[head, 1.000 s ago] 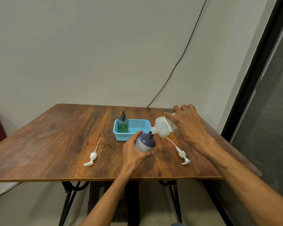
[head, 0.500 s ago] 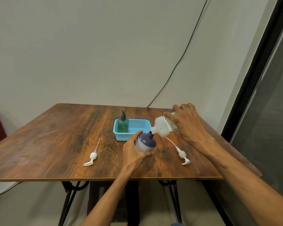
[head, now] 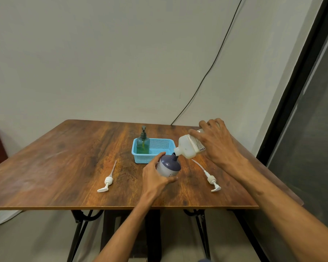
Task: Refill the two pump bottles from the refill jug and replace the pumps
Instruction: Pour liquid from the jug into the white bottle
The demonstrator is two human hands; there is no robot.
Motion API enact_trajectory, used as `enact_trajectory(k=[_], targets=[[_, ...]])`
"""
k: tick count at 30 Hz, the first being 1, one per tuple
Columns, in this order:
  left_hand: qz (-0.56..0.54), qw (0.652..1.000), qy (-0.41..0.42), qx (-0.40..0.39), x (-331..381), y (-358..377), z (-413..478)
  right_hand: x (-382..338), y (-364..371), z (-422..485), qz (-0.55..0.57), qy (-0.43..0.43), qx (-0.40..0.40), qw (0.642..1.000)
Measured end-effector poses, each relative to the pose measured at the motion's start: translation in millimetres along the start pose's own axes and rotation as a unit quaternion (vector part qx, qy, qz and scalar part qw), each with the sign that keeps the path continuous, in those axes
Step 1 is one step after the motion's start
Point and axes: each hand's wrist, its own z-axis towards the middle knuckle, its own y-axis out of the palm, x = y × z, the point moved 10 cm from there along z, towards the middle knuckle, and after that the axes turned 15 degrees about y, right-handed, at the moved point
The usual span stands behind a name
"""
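**Pouring refill into purple bottle**

Pouring stage: translucent white plastic refill jug [head: 189,147], fingers of right hand [head: 218,142] wrapped round it, long axis tilted down-left, spout touching the open neck of the round purple-and-white bottle [head: 168,166]. Left hand [head: 155,178] grips that bottle on the wooden worktop [head: 65,167]. Two white pumps [head: 106,183] lie apart.

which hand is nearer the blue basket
Left. The left hand grips the purple bottle right at the blue basket's front edge; the right hand tilts the white jug off to the basket's right side.
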Motion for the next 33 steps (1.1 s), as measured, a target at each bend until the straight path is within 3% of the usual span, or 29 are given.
enact_trajectory(k=[33], targets=[[-0.010,1.000,-0.005,0.004,-4.4,0.6,-1.0,-5.5,-4.2,4.6,-0.005,-0.023,0.056,0.998]])
